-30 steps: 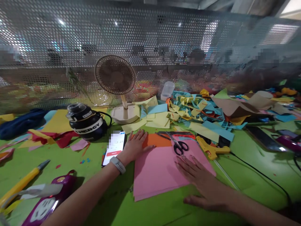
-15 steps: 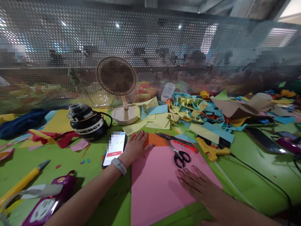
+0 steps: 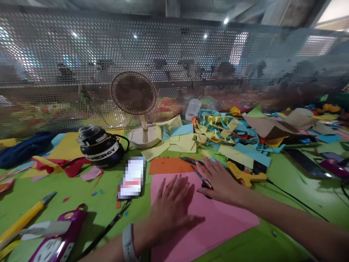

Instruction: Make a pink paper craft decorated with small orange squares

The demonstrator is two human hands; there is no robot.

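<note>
A large pink paper sheet [image 3: 218, 220] lies in front of me, with an orange strip of paper [image 3: 166, 166] along its far edge. My left hand [image 3: 173, 205] is over the pink sheet, fingers stretched out and nothing in them. Fingers apart, my right hand [image 3: 218, 178] rests over the black-handled scissors [image 3: 201, 177], covering most of their handles. A box cutter [image 3: 188, 160] lies at the sheet's far edge, partly hidden by that hand. Right of it is a yellow glue gun [image 3: 245, 174] with a black cord.
Left are a phone [image 3: 132, 178], a black bottle [image 3: 100, 149], a yellow-handled cutter [image 3: 24, 220] and a purple device [image 3: 58, 238]. A small fan [image 3: 133, 92], a plastic cup [image 3: 193, 109] and heaped paper scraps [image 3: 218, 127] stand before a perforated metal screen [image 3: 169, 51]. Another phone [image 3: 308, 163] lies right.
My left hand has moved from beside the phone back toward me over the pink sheet. My right hand has gone forward onto the scissors and the cutter's end.
</note>
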